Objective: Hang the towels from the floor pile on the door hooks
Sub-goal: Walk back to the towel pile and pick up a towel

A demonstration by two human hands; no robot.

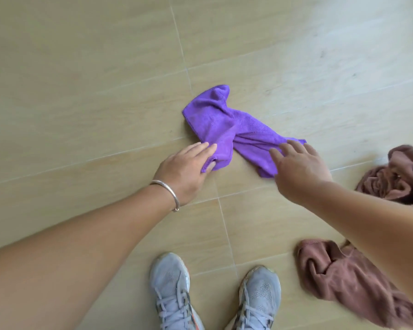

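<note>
Nearest the camera, two pale grey lace-up shoes (215,296) stood on the tan tiled floor (81,79), toes pointing toward the purple towel (227,126). To the right of the shoes lay a crumpled brown towel (339,277), partly covered by the right forearm, and farther from the camera another bunched brown towel (396,177) sat at the right edge, well apart from the purple towel.

Beyond the shoes, the left hand (185,170), with a silver bangle (167,194) on its wrist, reached to the purple towel's near left corner; its thumb was tucked under the cloth and its fingers lay over the top, pinching that corner. The right hand (298,167) was over the towel's near right end with its fingers spread and nearly straight, fingertips on or just above the fabric; motion blur made it unclear whether it was touching, and it gripped nothing.

The purple towel lay twisted and rumpled on the floor between the two hands, stretching away from them toward a grout line, its far end folded over and slightly raised.
</note>
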